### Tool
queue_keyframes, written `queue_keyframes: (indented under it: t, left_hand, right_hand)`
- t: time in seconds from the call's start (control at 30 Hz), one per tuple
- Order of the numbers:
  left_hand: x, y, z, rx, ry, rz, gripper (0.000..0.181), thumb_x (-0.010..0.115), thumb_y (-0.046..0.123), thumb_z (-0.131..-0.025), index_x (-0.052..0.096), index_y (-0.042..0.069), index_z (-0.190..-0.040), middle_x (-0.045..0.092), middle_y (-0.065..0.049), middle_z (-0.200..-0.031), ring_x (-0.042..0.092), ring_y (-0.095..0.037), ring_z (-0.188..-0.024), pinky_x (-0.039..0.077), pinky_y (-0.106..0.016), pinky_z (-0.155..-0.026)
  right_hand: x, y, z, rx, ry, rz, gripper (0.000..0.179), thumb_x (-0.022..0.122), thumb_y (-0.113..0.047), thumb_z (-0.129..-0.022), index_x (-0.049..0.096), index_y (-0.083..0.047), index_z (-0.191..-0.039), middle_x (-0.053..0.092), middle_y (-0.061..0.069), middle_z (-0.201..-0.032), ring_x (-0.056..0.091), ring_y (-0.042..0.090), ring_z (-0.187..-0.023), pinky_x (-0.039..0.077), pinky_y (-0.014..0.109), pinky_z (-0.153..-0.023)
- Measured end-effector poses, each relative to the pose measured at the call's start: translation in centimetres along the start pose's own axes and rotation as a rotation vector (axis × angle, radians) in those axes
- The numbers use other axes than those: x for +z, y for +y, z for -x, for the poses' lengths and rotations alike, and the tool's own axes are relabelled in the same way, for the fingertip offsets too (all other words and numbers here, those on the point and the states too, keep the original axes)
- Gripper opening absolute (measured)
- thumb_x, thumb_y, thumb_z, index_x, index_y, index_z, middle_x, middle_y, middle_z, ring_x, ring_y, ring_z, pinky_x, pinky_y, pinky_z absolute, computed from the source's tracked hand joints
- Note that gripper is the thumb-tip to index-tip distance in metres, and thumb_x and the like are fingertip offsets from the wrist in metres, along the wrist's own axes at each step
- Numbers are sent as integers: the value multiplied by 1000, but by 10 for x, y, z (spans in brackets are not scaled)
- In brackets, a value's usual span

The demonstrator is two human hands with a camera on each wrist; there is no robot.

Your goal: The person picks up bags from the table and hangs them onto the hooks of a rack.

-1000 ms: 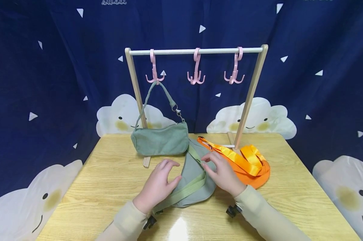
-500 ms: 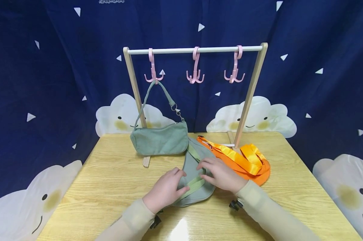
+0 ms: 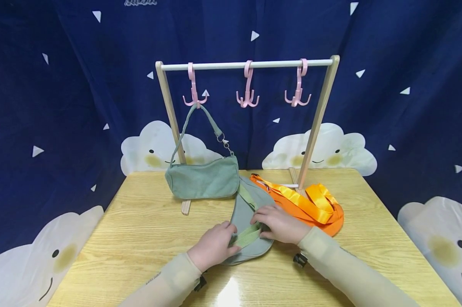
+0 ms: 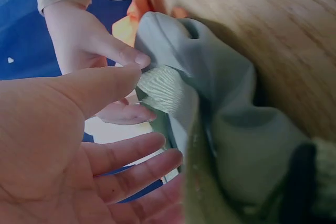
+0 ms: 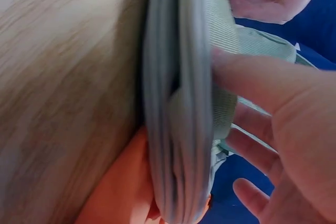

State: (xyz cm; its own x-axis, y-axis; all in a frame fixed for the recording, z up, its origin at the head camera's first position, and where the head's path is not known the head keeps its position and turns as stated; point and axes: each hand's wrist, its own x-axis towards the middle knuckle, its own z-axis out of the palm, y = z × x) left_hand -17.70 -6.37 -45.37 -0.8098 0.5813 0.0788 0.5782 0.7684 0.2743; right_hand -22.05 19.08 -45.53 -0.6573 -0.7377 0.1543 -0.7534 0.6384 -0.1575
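Note:
A grey-green bag (image 3: pixel 250 254) lies flat on the table, its pale green webbing strap (image 3: pixel 247 237) crossing the top. My left hand (image 3: pixel 212 246) is at the bag's left side, thumb and fingers spread on either side of the strap; in the left wrist view its palm (image 4: pixel 47 145) faces the bag with fingers apart. From the right, my right hand (image 3: pixel 278 223) reaches over the bag, fingers bent loosely above the strap. In the right wrist view, the thumb (image 5: pixel 252 77) is right at the strap (image 5: pixel 220 19) and the other fingers stand apart from it.
A green shoulder bag (image 3: pixel 202 179) hangs from the left pink hook (image 3: pixel 194 94) on a wooden rack. Two more pink hooks (image 3: pixel 247 91) hang along the rail (image 3: pixel 273 64). An orange bag (image 3: pixel 330 224) with a yellow-orange strap (image 3: pixel 319 204) lies right of the grey-green bag.
My left hand has moved rightward and a little down, closer to the strap. My right hand has come down lower over the bag and strap. The bags stay in place.

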Motion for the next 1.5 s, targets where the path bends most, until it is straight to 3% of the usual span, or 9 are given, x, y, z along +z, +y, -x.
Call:
queue_keyframes:
  t: [0.3, 0.77, 1.2, 1.5]
  left_hand:
    - [9, -2, -1, 18, -32, -12, 40, 83, 35, -87, 66, 5, -107, 55, 3, -88, 48, -8, -72, 46, -25, -62]
    - [12, 0, 1, 12, -56, -35, 39, 84, 34, -87, 66, 6, -107, 59, 2, -89, 55, -11, -77, 50, -28, -67]
    - [11, 2, 4, 16, -12, 15, 39, 84, 30, -87, 61, 7, -108, 56, 4, -88, 49, -6, -73, 44, -24, -62]
    - [10, 2, 4, 52, 70, 33, 32, 82, 17, -87, 57, 9, -104, 51, 3, -87, 43, -7, -70, 41, -23, -60]
  right_hand:
    - [8, -3, -2, -37, -18, 26, 33, 86, -17, -85, 71, -18, -114, 69, -2, -116, 61, 22, -117, 44, 49, -107]
    - [14, -5, -3, -87, 36, 37, 27, 85, -14, -85, 73, -20, -109, 74, -10, -104, 67, 11, -103, 45, 46, -102]
    - [3, -17, -5, -104, 98, -45, 26, 82, -16, -89, 71, -22, -112, 70, -10, -107, 65, 9, -104, 46, 44, -107]
    - [-6, -27, -4, -101, 123, -109, 26, 82, -16, -89, 71, -23, -112, 68, -12, -105, 63, 6, -105, 46, 41, -106]
